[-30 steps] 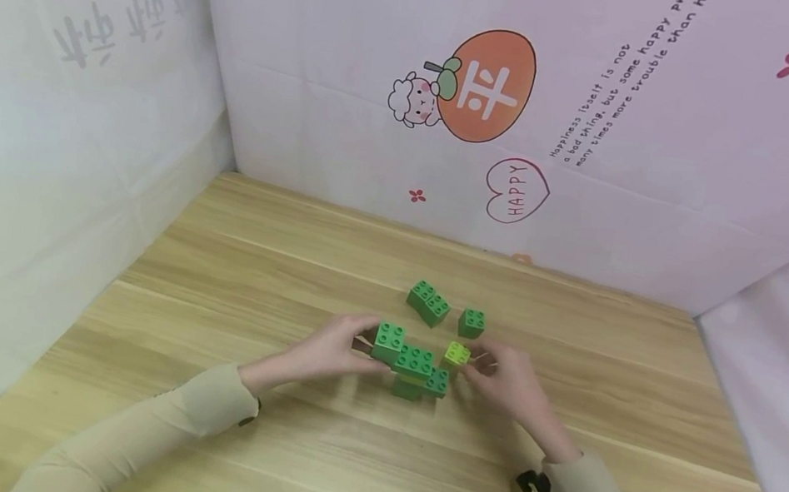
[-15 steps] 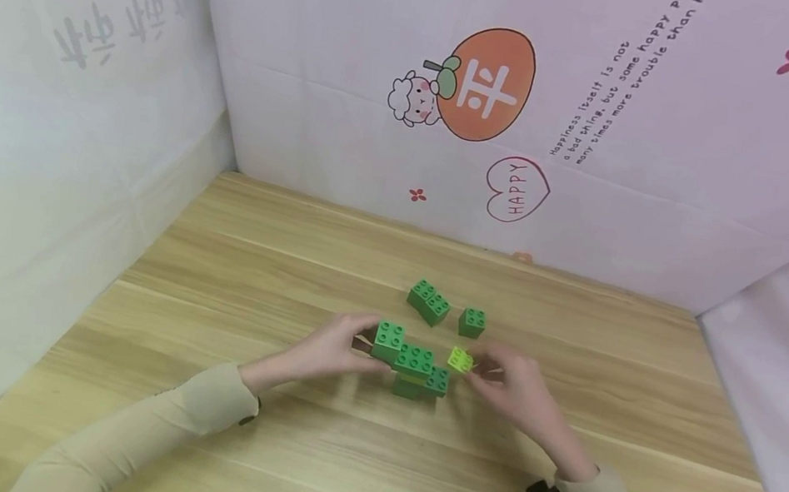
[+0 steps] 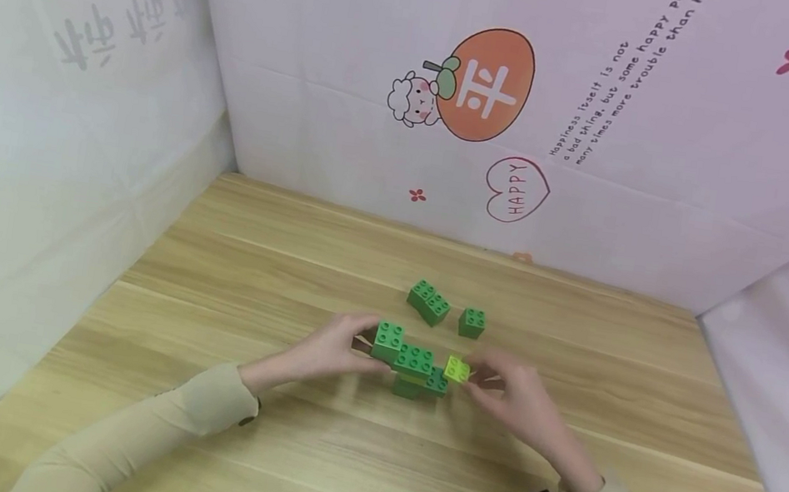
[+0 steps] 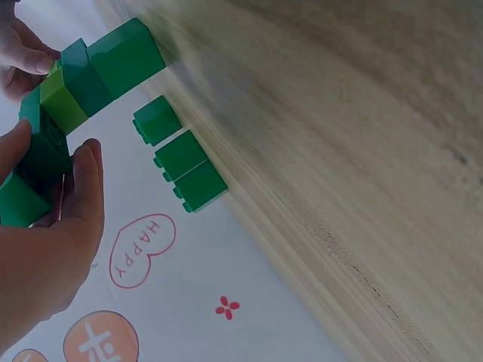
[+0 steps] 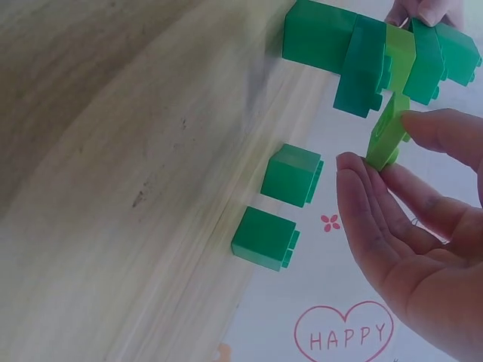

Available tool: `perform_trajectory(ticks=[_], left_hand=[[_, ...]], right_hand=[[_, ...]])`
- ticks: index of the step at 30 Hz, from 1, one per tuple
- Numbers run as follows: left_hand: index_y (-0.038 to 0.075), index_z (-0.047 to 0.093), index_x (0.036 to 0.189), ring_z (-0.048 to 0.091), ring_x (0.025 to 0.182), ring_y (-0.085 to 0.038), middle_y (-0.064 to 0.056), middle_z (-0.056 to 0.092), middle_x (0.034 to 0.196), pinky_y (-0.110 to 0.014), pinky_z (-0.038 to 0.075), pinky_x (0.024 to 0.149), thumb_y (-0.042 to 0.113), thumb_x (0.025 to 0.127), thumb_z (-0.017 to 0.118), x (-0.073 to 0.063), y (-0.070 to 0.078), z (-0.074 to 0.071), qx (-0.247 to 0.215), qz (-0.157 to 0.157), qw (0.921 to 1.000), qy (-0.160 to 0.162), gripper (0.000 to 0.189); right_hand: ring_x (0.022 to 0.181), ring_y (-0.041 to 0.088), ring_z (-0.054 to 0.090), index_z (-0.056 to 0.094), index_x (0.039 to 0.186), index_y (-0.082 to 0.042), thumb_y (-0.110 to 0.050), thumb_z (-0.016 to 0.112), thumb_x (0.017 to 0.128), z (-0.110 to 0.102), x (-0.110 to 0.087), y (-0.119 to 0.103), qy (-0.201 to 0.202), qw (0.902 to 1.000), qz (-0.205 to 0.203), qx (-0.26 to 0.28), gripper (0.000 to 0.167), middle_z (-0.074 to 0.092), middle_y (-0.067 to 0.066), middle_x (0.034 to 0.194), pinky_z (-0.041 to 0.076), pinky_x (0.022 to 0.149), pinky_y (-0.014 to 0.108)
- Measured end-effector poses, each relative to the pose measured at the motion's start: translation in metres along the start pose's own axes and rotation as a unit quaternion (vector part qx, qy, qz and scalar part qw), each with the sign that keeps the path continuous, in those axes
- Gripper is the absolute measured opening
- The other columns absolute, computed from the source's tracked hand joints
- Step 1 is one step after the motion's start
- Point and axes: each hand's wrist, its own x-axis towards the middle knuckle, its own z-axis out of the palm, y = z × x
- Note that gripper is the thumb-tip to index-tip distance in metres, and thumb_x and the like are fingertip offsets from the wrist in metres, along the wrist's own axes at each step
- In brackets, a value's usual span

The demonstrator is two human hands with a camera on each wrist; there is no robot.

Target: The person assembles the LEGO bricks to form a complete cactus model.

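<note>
In the head view, my left hand grips the upper left end of a stepped stack of green toy building bricks standing on the wooden table. A lime layer shows between its darker green bricks in the left wrist view. My right hand pinches a small lime brick between thumb and fingers. That brick is held tilted in the right wrist view, close beside the stack. From the head it overlaps the low dark green brick at the stack's right side.
Behind the stack, two green bricks stand side by side, and a single green brick is to their right. White printed sheeting walls the table at the back and sides.
My right hand first drew the lime brick slightly right and toward me, then brought it left to the stack's right side. The left hand and the stack stay in place.
</note>
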Motion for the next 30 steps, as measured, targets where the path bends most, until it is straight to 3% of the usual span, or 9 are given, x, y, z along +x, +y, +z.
perform_trajectory(ticks=[7, 15, 30], left_hand=[[0.011, 0.064, 0.117, 0.069, 0.102, -0.017, -0.003, 0.073, 0.109, -0.025, 0.059, 0.092, 0.01, 0.082, 0.079, 0.0009, -0.001, 0.0011, 0.001, -0.009, 1.0, 0.002, 0.038], [0.01, 0.064, 0.119, 0.069, 0.103, -0.018, -0.005, 0.073, 0.111, -0.028, 0.059, 0.093, 0.01, 0.083, 0.079, 0.001, -0.0016, 0.0009, -0.007, -0.008, 0.9999, -0.001, 0.038], [0.009, 0.064, 0.118, 0.069, 0.102, -0.019, -0.007, 0.073, 0.11, -0.018, 0.058, 0.09, 0.011, 0.083, 0.079, 0.0, -0.0014, 0.0004, 0.0, 0.001, 1.0, 0.002, 0.039]], right_hand=[[0.09, 0.029, 0.072, 0.068, 0.115, -0.003, -0.001, 0.074, 0.084, 0.0019, -0.0024, -0.0015, -0.01, 0.9998, -0.017, 0.006, 0.032, 0.073, 0.013, 0.108, 0.064, 0.078, 0.035], [0.087, 0.021, 0.071, 0.069, 0.117, -0.005, 0.0, 0.074, 0.083, 0.0041, -0.0021, 0.0004, -0.003, 0.9985, -0.053, -0.012, 0.034, 0.072, 0.009, 0.103, 0.064, 0.076, 0.03], [0.084, 0.023, 0.072, 0.068, 0.116, -0.003, 0.002, 0.075, 0.081, 0.0052, -0.0006, -0.0008, -0.009, 0.9961, -0.083, -0.028, 0.036, 0.072, 0.009, 0.102, 0.064, 0.074, 0.028]])
